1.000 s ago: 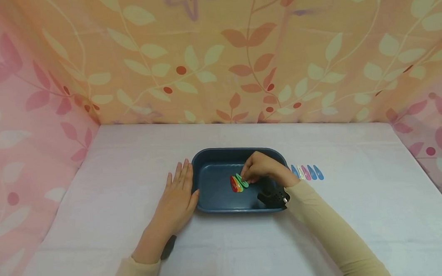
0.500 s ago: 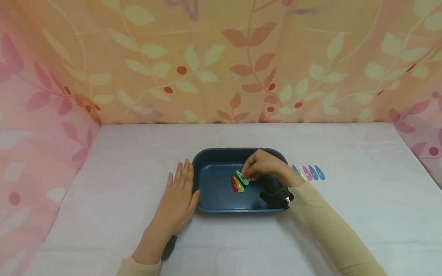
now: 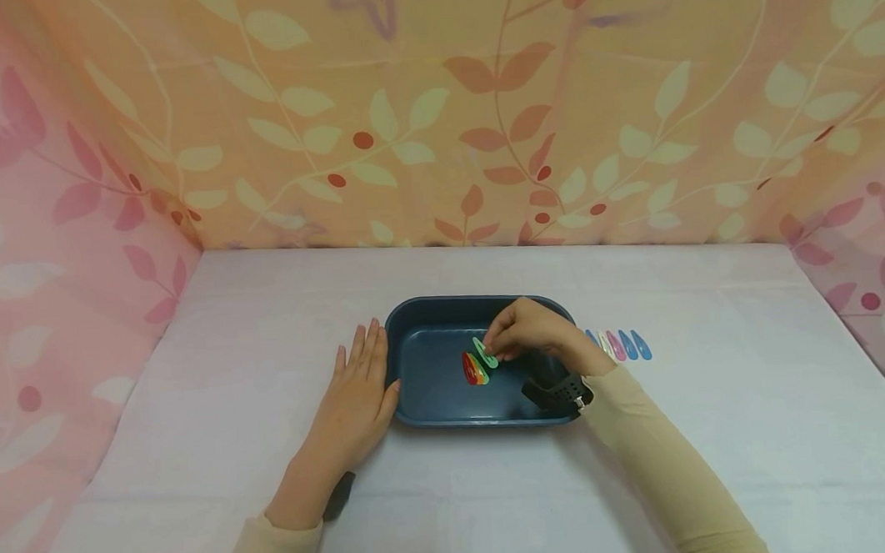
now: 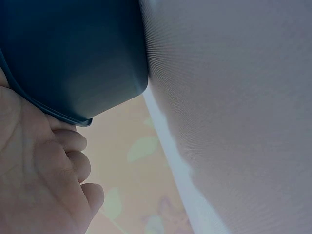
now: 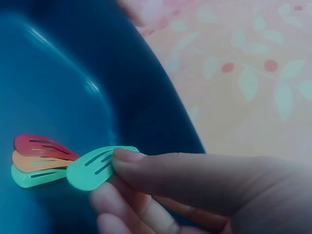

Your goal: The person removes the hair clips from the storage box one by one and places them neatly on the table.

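My right hand [image 3: 531,332] is over a dark blue tray [image 3: 427,377], pinching a green snap hair clip [image 5: 90,170] between thumb and fingers. Just beside that clip, a red hair clip [image 5: 36,145], an orange one [image 5: 31,162] and another green one [image 5: 28,179] lie fanned on the tray floor, overlapping at their narrow ends. At the tray's left side, my left hand [image 3: 351,398] rests with its fingers extended, touching the wall. The left wrist view shows its palm side and fingertips by the rim.
Right of the tray, several more hair clips stand in a row on the white cloth: blue ones [image 3: 634,345], a pink one [image 3: 616,347] and a white one [image 3: 604,343], partly behind the right wrist. A patterned curtain [image 3: 408,186] hangs behind the table.
My right hand has shifted slightly up and to the right. The green hair clip it pinches now sits a little farther from the fanned clips. The left hand keeps its place.
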`<state>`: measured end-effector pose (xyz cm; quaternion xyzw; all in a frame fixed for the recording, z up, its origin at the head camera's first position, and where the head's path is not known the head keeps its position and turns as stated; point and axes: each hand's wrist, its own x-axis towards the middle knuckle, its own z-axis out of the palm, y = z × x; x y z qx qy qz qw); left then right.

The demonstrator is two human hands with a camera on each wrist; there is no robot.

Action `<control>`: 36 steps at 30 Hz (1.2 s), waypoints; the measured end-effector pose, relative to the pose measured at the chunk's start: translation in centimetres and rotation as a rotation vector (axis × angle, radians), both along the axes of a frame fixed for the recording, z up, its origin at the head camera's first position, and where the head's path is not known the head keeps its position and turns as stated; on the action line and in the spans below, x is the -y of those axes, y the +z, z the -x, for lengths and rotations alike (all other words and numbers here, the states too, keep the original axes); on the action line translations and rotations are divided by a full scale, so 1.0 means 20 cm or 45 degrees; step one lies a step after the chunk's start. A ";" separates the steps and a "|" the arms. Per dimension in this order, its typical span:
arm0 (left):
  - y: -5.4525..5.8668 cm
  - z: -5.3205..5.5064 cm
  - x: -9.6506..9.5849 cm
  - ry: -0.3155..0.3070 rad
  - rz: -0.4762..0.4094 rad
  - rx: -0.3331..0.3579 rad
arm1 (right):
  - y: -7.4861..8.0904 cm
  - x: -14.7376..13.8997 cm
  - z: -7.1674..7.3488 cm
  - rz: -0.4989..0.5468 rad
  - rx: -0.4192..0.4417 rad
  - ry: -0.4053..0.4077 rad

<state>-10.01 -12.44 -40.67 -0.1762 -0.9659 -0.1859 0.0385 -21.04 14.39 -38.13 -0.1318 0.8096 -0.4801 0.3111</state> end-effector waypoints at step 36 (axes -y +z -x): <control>0.02 -0.01 0.00 -0.003 -0.011 -0.008 | 0.07 -0.13 -0.08 0.165 -0.135 -0.121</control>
